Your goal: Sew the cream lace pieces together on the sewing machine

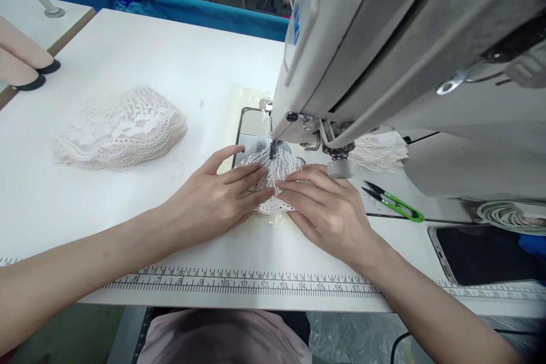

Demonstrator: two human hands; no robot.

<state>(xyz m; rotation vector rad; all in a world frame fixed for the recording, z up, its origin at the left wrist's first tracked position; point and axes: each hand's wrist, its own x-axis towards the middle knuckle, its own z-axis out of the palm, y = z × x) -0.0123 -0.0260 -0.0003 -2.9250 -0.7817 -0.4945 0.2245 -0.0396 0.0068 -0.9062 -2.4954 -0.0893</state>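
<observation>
A small white lace piece (279, 168) with fine radiating strands and a scalloped edge lies under the presser foot (273, 149) of a sewing machine (341, 45). From the left, my left hand (224, 190) grips the lace between fingers and a mostly hidden thumb, its outermost finger spread away over the metal plate (251, 142). My right hand (326, 205) pinches the lace's right side, fingertips almost meeting those of my left. Between and under my fingers, part of the lace is hidden. The needle tip cannot be made out.
A larger lace pile (123, 128) sits left; more lace (377, 151) lies behind the machine head. Green thread snips (394, 202) and a phone (482, 253) are at right. A ruler strip (243, 283) runs along the front edge. Two black-tipped, finger-like forms (25, 62) protrude at left.
</observation>
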